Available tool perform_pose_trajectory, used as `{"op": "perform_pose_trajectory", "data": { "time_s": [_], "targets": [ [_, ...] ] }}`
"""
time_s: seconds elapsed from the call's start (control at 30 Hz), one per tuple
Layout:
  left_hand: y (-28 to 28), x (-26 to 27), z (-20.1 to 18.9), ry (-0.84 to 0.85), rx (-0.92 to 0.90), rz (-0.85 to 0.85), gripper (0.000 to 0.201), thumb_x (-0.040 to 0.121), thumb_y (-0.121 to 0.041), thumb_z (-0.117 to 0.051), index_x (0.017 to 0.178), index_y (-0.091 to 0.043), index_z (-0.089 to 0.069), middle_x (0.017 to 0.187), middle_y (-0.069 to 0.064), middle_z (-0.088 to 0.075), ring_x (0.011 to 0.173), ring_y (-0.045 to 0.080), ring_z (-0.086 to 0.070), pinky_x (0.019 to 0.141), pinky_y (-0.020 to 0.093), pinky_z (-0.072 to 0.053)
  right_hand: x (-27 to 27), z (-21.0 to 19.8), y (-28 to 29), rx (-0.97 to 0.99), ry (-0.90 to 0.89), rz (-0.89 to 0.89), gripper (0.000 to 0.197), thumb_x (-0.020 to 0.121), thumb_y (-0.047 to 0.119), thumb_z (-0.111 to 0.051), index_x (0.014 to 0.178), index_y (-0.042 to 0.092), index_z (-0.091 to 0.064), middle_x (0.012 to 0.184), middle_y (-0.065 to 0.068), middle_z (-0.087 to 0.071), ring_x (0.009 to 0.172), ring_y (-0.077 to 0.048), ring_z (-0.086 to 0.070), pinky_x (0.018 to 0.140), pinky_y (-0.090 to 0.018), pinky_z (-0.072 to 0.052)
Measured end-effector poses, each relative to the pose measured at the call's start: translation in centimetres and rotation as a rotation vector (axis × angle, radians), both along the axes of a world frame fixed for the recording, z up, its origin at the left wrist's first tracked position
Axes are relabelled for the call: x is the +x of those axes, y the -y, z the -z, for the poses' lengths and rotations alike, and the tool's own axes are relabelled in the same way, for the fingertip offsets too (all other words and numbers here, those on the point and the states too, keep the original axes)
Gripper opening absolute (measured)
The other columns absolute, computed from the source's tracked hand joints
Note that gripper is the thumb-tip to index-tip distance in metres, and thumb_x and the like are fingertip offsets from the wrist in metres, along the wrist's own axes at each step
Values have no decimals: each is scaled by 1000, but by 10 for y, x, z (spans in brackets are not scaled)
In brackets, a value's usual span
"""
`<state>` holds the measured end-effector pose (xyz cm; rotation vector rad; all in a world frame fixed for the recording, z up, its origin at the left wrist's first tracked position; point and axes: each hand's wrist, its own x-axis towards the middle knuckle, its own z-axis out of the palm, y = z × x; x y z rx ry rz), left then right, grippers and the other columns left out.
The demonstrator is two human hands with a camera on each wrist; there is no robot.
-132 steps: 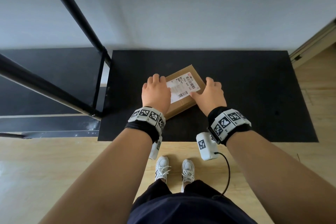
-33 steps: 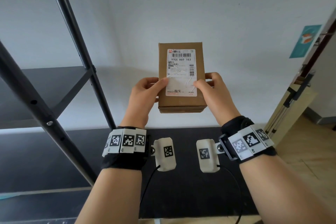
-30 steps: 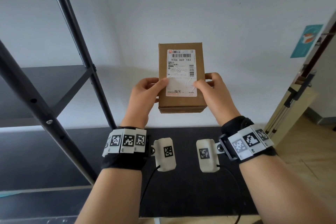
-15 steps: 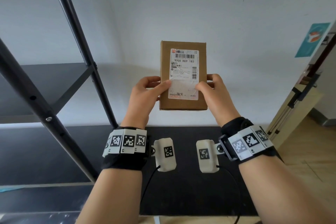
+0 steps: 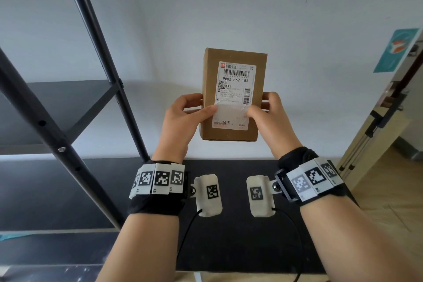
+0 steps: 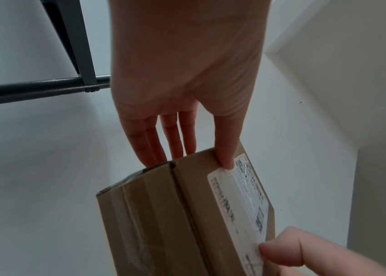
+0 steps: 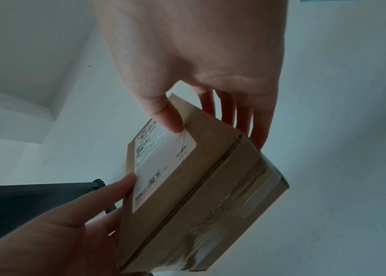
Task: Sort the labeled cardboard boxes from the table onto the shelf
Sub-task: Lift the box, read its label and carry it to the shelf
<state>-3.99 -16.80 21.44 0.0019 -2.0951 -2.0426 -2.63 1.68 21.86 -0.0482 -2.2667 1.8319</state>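
A brown cardboard box [image 5: 231, 57] with a white shipping label [image 5: 235, 89] is held upright in the air before the white wall, label facing me. My left hand [image 5: 183, 119] grips its left edge, thumb on the label and fingers behind. My right hand [image 5: 267, 117] grips the right edge the same way. The left wrist view shows the box [image 6: 163, 214] from below with my left thumb on the label's corner. In the right wrist view the box [image 7: 210, 177] shows its taped underside. The black shelf [image 5: 57, 103] stands to the left.
The black table [image 5: 233, 236] lies below my wrists. Slanted black shelf posts [image 5: 96, 36] cross the left of the head view, with a lower shelf board [image 5: 45, 190] beneath. A door with a handle [image 5: 389, 103] and a teal sign [image 5: 398, 50] are at the right.
Since 4.4 s ago both hands lifted the box from the table to chest height and stood it upright. In the last second it has tilted slightly, hiding its bottom face.
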Motion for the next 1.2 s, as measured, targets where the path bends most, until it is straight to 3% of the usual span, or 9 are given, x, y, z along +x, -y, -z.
{"op": "perform_pose_trajectory", "data": {
  "time_s": [0.13, 0.23, 0.3, 0.37, 0.53, 0.7, 0.87, 1.0, 1.2],
  "targets": [
    [2, 3, 2, 15, 22, 2, 43, 80, -19, -83, 119, -16, -67, 114, -2, -74, 104, 17, -73, 97, 37, -57, 0, 1, -1, -16, 6, -13, 35, 91, 22, -59, 125, 22, -47, 114, 11, -63, 99, -2, -59, 67, -19, -49],
    [5, 10, 5, 48, 27, 10, 60, 74, -23, -83, 130, -15, -63, 119, 2, -72, 109, 21, -72, 98, 40, -56, 0, 2, 1, -21, 15, -25, 54, 90, 32, -62, 141, 22, -45, 122, 5, -62, 103, -3, -59, 70, -19, -48],
    [7, 17, 8, 68, 19, 19, 66, 73, -23, -81, 135, -15, -60, 123, 3, -71, 110, 21, -71, 98, 41, -56, 1, 4, 3, -9, 2, -52, 47, 91, 33, -62, 135, 23, -53, 123, 2, -63, 102, -3, -60, 68, -16, -48],
    [9, 26, 12, 80, 11, 20, 56, 82, -15, -77, 135, -15, -60, 122, 2, -72, 110, 21, -71, 99, 42, -56, 4, 7, 6, 4, -15, -98, 31, 91, 27, -62, 122, 26, -59, 121, 1, -64, 99, -2, -61, 66, -13, -50],
    [21, 56, 36, 131, 47, -37, 45, 88, -12, -73, 131, -18, -62, 118, -3, -74, 112, 19, -70, 99, 43, -56, 16, 28, 21, 43, -2, -189, 42, 89, 29, -64, 129, 26, -52, 128, 1, -58, 113, -11, -58, 76, -21, -49],
    [45, 92, 56, 159, 67, -101, 45, 87, -13, -75, 130, -18, -62, 117, -1, -74, 109, 19, -72, 94, 42, -59, 42, 46, 46, 1, 63, -267, 42, 88, 18, -64, 127, 20, -48, 121, 4, -63, 112, -11, -59, 82, -26, -51],
    [81, 129, 58, 167, 90, -148, 45, 85, -9, -75, 128, -15, -63, 116, 3, -75, 108, 22, -72, 93, 41, -59, 68, 45, 83, 35, 64, -336, 42, 89, 18, -64, 127, 19, -47, 121, 3, -63, 110, -11, -59, 76, -21, -48],
    [119, 161, 58, 158, 88, -177, 43, 86, -9, -75, 127, -15, -63, 114, 1, -75, 102, 16, -75, 83, 29, -62, 93, 41, 121, 50, 72, -383, 41, 89, 18, -63, 127, 18, -46, 120, 2, -62, 106, -9, -59, 73, -19, -46],
    [201, 232, 69, 206, 99, -293, 40, 84, -8, -76, 121, -15, -65, 114, 4, -75, 101, 20, -75, 88, 38, -62, 149, 49, 208, 42, 139, -500, 38, 88, 17, -64, 123, 19, -47, 116, 3, -63, 106, -10, -59, 72, -19, -44]
  ]
}}
